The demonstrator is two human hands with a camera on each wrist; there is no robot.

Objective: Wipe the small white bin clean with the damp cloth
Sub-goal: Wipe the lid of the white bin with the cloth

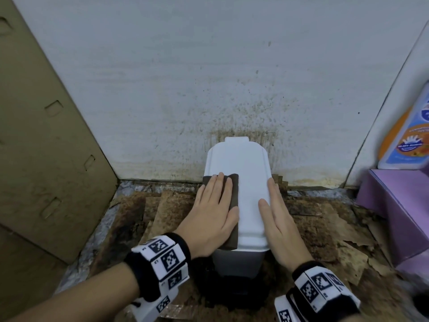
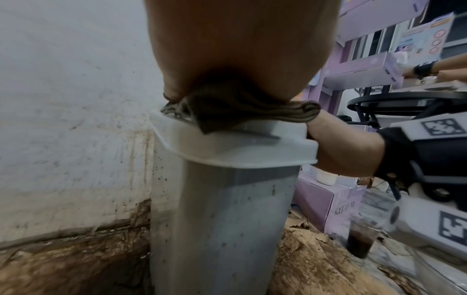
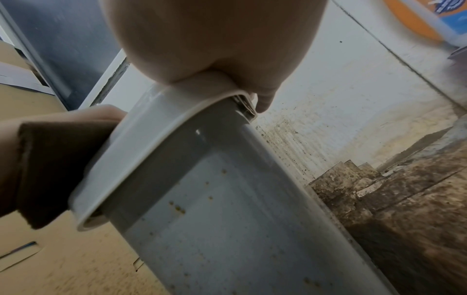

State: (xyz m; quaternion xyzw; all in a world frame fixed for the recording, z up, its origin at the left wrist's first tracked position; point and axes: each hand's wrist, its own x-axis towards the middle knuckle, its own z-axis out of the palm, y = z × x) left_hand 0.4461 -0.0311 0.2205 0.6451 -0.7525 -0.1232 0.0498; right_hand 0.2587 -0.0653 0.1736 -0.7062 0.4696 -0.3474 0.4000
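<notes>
White plastic bin (image 1: 243,182) stood upright on the stained floor (image 1: 130,219) against the wall (image 1: 185,77), its lid's long axis running toward the wall. Left hand (image 1: 214,212) pressed flat-fingered on the brown cloth (image 1: 233,194) along the lid's left side; right hand (image 1: 276,217), fingers straight, rested on the right edge.

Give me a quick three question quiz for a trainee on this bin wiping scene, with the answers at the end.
1. True or false: the brown cloth lies on the lid of the small white bin.
2. Which hand presses the cloth? A) left hand B) right hand
3. Fill in: the bin's side still shows brown ____.

Key:
1. True.
2. A; the right hand lies flat along the lid's right edge.
3. Specks, seen in both wrist views.
</notes>
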